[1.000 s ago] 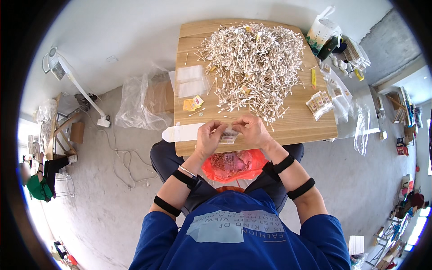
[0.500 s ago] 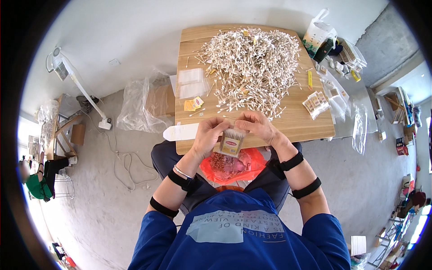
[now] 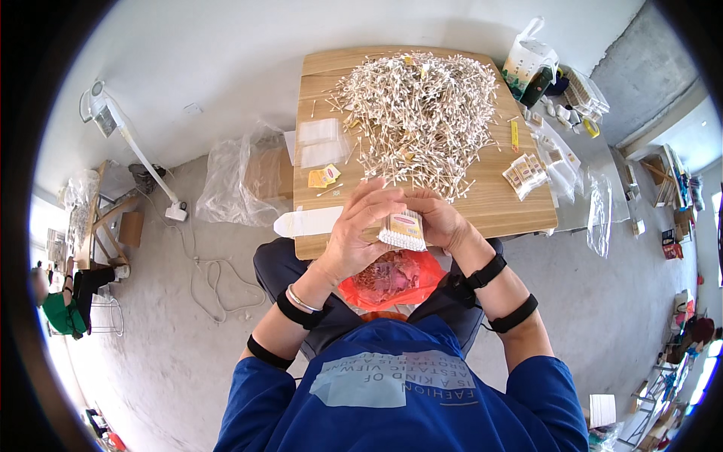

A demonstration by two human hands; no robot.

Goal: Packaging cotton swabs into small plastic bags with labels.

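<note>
White swabs (image 3: 422, 105), orange bag (image 3: 392, 277), blue shirt (image 3: 399, 392).

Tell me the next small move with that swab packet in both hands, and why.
Probably lower the filled packet into the orange bag on the lap. The left hand and right hand hold it together just off the table's near edge, right above that bag, which seems to hold similar packets already. The loose swab pile remains large.
</note>
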